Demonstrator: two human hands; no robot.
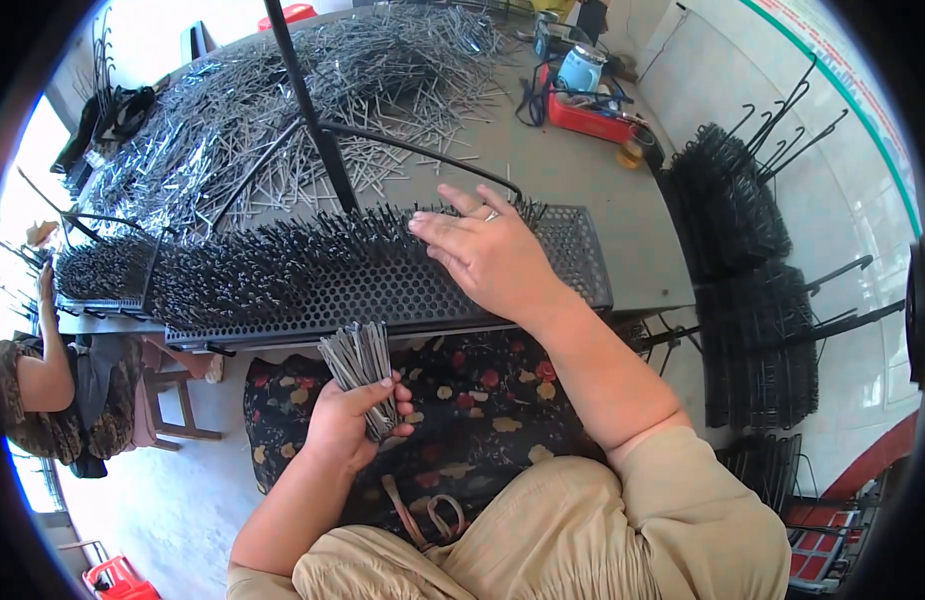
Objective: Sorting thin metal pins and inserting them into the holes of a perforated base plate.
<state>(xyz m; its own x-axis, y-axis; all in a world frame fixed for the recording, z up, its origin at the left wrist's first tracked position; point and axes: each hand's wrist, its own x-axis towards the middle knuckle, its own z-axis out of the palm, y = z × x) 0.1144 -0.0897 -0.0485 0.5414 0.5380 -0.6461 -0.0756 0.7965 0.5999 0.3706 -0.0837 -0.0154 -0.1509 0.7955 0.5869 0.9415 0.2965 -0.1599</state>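
My left hand (340,425) is closed around a bundle of thin grey metal rods (358,358), their upper ends fanned out just in front of a black perforated rack (402,292). Over the rack reaches my right hand (492,258), which wears a ring. Its thumb and index finger come together at the row of upright dark-tipped rods (247,265). Whatever lies between those fingertips is too small to make out; the other fingers stretch out above. The standing rods fill the rack's left and back parts, while bare holes show along its front and right end.
Behind the rack a large heap of loose rods (382,75) covers the table. A black metal frame post (317,125) rises there. A red tray (590,120) holds a light-blue jar (580,70). Black racks (762,340) hang at the right. A co-worker's arm (48,360) shows at far left.
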